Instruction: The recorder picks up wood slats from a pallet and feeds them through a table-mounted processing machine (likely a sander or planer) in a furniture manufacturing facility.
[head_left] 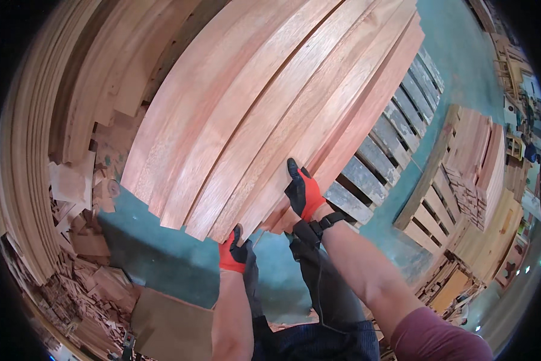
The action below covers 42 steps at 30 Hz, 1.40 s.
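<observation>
Several long reddish-brown wooden planks (222, 129) lie side by side in a stack before me, their near ends staggered. My left hand (232, 253), in a red and black glove, is closed on the near end of a plank (321, 129) at the right side of the top layer. Its thumb rests on top, and its other fingers are mostly hidden beneath the wood. Farther up the same plank, my right hand (304, 191), gloved alike, grips the right edge with its thumb over the upper face. A black band (327, 221) circles my right wrist.
A grey slatted pallet (372, 174) sits right of the stack. Beyond it, another pallet (427, 219) bears stacked boards (472, 156). Tall piles of long boards (27, 150) line the left side, with wood offcuts (96, 295) heaped at lower left. The floor (168, 259) is green.
</observation>
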Each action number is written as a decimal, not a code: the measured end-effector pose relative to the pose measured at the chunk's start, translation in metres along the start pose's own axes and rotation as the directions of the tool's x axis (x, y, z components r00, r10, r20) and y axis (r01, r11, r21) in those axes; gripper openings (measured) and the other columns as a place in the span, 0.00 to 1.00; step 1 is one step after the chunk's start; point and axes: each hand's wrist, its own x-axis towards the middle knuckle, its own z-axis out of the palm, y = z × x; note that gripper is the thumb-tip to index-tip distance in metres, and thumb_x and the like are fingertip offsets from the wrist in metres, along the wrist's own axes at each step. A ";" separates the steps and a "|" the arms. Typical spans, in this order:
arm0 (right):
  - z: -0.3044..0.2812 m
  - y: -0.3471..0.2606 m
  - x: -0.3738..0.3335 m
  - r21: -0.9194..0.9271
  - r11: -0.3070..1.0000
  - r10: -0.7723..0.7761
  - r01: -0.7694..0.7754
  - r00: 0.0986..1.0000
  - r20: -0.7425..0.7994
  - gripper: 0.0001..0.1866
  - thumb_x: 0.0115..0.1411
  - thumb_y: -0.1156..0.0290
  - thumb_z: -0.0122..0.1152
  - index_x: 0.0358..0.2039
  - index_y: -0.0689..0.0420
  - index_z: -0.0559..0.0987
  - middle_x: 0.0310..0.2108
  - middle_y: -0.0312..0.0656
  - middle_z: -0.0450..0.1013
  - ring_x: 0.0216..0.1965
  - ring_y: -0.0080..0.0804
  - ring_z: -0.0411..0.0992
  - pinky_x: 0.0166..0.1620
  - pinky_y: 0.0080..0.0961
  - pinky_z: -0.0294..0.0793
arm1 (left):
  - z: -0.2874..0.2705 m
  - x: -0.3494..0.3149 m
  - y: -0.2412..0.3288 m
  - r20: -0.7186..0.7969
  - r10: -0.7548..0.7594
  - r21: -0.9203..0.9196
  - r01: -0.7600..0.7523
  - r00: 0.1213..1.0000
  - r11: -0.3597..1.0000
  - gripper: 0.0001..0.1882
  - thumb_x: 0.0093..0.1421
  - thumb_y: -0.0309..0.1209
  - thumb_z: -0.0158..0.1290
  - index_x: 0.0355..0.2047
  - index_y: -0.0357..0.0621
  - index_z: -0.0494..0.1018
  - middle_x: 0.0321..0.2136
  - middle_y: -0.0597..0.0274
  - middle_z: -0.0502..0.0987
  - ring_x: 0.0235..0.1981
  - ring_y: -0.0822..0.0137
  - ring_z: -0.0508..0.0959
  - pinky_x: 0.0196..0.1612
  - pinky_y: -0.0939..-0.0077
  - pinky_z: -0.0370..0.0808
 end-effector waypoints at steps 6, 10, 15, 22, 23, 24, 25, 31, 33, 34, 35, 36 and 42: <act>0.004 -0.001 -0.009 -0.082 0.990 0.104 -0.111 0.991 -0.090 0.30 0.67 0.48 0.66 0.64 0.46 0.72 0.58 0.32 0.73 0.60 0.30 0.68 0.61 0.35 0.66 | 0.022 -0.014 0.006 -0.074 0.148 0.097 -0.141 0.986 0.985 0.20 0.72 0.39 0.57 0.53 0.35 0.76 0.48 0.55 0.80 0.49 0.65 0.78 0.54 0.69 0.74; 0.008 -0.007 -0.022 -0.135 0.987 0.081 -0.085 0.996 -0.037 0.29 0.66 0.50 0.67 0.63 0.46 0.73 0.58 0.30 0.72 0.60 0.28 0.65 0.62 0.35 0.63 | 0.038 -0.022 0.034 -0.105 0.065 0.135 -0.050 0.992 0.990 0.19 0.70 0.39 0.58 0.52 0.35 0.76 0.47 0.57 0.80 0.45 0.67 0.79 0.48 0.71 0.75; -0.002 -0.008 -0.020 -0.326 0.943 0.057 -0.069 0.997 -0.045 0.28 0.64 0.53 0.70 0.62 0.46 0.74 0.60 0.29 0.70 0.65 0.28 0.61 0.63 0.39 0.62 | 0.018 -0.027 0.017 -0.103 -0.135 -0.082 0.127 0.985 0.989 0.13 0.68 0.35 0.61 0.46 0.39 0.78 0.41 0.61 0.81 0.35 0.70 0.78 0.38 0.75 0.74; -0.012 -0.003 -0.015 0.007 0.997 0.074 -0.077 0.979 0.188 0.25 0.68 0.58 0.64 0.61 0.55 0.73 0.57 0.38 0.75 0.58 0.35 0.73 0.65 0.38 0.70 | 0.006 -0.042 0.019 -0.012 -0.107 -0.298 0.099 0.994 0.949 0.19 0.65 0.29 0.63 0.54 0.37 0.75 0.45 0.59 0.82 0.42 0.67 0.81 0.43 0.73 0.77; -0.019 -0.004 -0.017 0.009 0.997 0.078 -0.081 0.974 0.211 0.24 0.68 0.59 0.65 0.60 0.54 0.74 0.56 0.37 0.75 0.57 0.34 0.73 0.64 0.38 0.70 | 0.009 -0.046 0.019 -0.032 -0.082 -0.304 0.068 0.996 0.950 0.21 0.65 0.28 0.63 0.56 0.36 0.74 0.46 0.58 0.82 0.44 0.66 0.81 0.46 0.71 0.78; -0.020 -0.007 -0.022 0.011 0.996 0.080 -0.085 0.968 0.236 0.24 0.67 0.59 0.66 0.60 0.53 0.75 0.54 0.37 0.76 0.57 0.33 0.73 0.64 0.38 0.71 | 0.014 -0.050 0.022 -0.052 -0.054 -0.309 0.035 0.997 0.950 0.22 0.64 0.27 0.64 0.57 0.36 0.73 0.48 0.57 0.82 0.47 0.64 0.82 0.48 0.70 0.79; -0.021 -0.010 -0.028 0.007 0.995 0.097 -0.099 0.982 0.163 0.25 0.67 0.58 0.66 0.60 0.53 0.75 0.55 0.39 0.76 0.58 0.35 0.73 0.64 0.40 0.71 | 0.016 -0.056 0.027 -0.018 -0.011 -0.300 0.005 1.000 0.954 0.25 0.62 0.24 0.65 0.59 0.36 0.73 0.53 0.55 0.80 0.54 0.59 0.80 0.56 0.63 0.78; 0.040 -0.021 -0.086 -0.098 0.995 0.029 -0.037 0.996 -0.086 0.31 0.62 0.51 0.70 0.62 0.50 0.74 0.57 0.40 0.76 0.58 0.39 0.73 0.62 0.42 0.71 | 0.010 -0.079 0.072 0.247 -0.239 -0.467 0.332 0.939 0.820 0.25 0.67 0.32 0.57 0.64 0.50 0.70 0.60 0.56 0.76 0.61 0.57 0.75 0.62 0.47 0.73; 0.056 -0.031 -0.082 -0.204 0.974 0.070 -0.102 0.985 -0.156 0.36 0.57 0.46 0.74 0.61 0.49 0.75 0.56 0.39 0.76 0.56 0.38 0.73 0.59 0.42 0.71 | 0.023 -0.073 0.114 0.252 -0.463 -0.547 0.519 0.850 0.656 0.24 0.73 0.44 0.49 0.67 0.55 0.67 0.67 0.59 0.70 0.67 0.58 0.68 0.62 0.35 0.71; 0.052 -0.029 -0.076 -0.204 0.969 0.090 -0.137 0.970 -0.227 0.35 0.57 0.46 0.75 0.61 0.47 0.76 0.54 0.38 0.77 0.55 0.38 0.73 0.59 0.43 0.71 | 0.020 -0.068 0.106 0.283 -0.435 -0.490 0.519 0.855 0.701 0.23 0.73 0.43 0.49 0.66 0.55 0.68 0.67 0.60 0.69 0.68 0.58 0.68 0.62 0.36 0.71; 0.057 -0.026 -0.071 -0.224 0.966 0.087 -0.128 0.979 -0.186 0.35 0.56 0.46 0.75 0.61 0.46 0.76 0.53 0.38 0.78 0.55 0.38 0.73 0.59 0.44 0.71 | 0.006 -0.059 0.082 0.289 -0.386 -0.457 0.481 0.876 0.748 0.23 0.74 0.42 0.49 0.66 0.55 0.68 0.67 0.61 0.69 0.68 0.58 0.68 0.62 0.36 0.71; 0.052 -0.024 -0.073 -0.223 0.968 0.076 -0.112 0.983 -0.167 0.35 0.55 0.46 0.76 0.60 0.46 0.77 0.52 0.39 0.78 0.55 0.38 0.74 0.59 0.44 0.71 | 0.003 -0.061 0.076 0.322 -0.327 -0.404 0.442 0.888 0.801 0.21 0.74 0.42 0.49 0.64 0.54 0.69 0.65 0.61 0.71 0.66 0.58 0.70 0.62 0.38 0.72; 0.023 -0.043 -0.142 -0.243 0.957 0.144 -0.159 0.987 -0.077 0.37 0.56 0.46 0.76 0.63 0.46 0.74 0.57 0.38 0.75 0.59 0.37 0.71 0.63 0.44 0.70 | 0.005 -0.126 0.064 0.360 -0.285 -0.109 0.343 0.889 0.933 0.22 0.67 0.29 0.58 0.61 0.41 0.71 0.53 0.56 0.77 0.52 0.62 0.79 0.55 0.66 0.79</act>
